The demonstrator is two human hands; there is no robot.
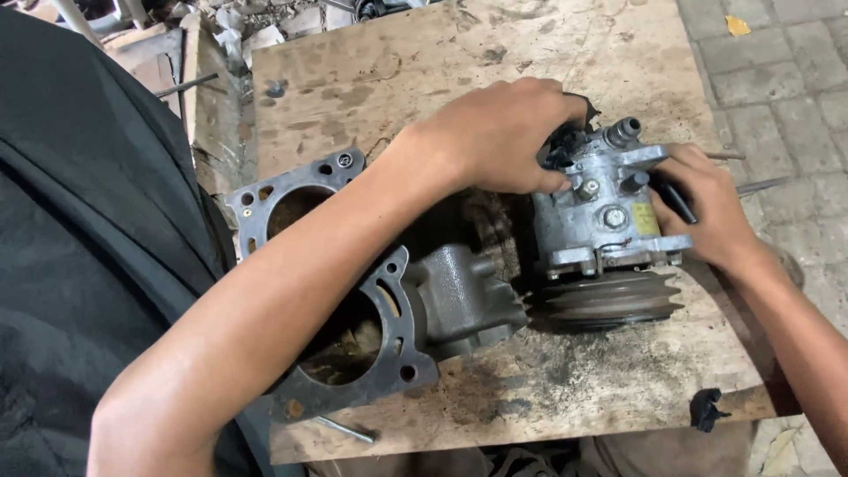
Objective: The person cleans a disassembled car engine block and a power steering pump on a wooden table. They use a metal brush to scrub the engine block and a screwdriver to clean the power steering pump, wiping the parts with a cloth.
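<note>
A grey metal compressor (599,221) with a grooved pulley (609,299) at its near end stands on a stained plywood board (565,380). My left hand (495,132) reaches across and grips the compressor's top left side, fingers over its black fitting. My right hand (702,208) holds the compressor's right side, with a dark tool handle showing under the fingers. What the tool's tip does is hidden.
A dark engine block piece (459,296) and a flat metal head gasket (300,199) lie left of the compressor. A bolt (344,430) rests near the board's front edge. A black scrap (707,408) sits at the front right. Paving stones (777,71) lie to the right.
</note>
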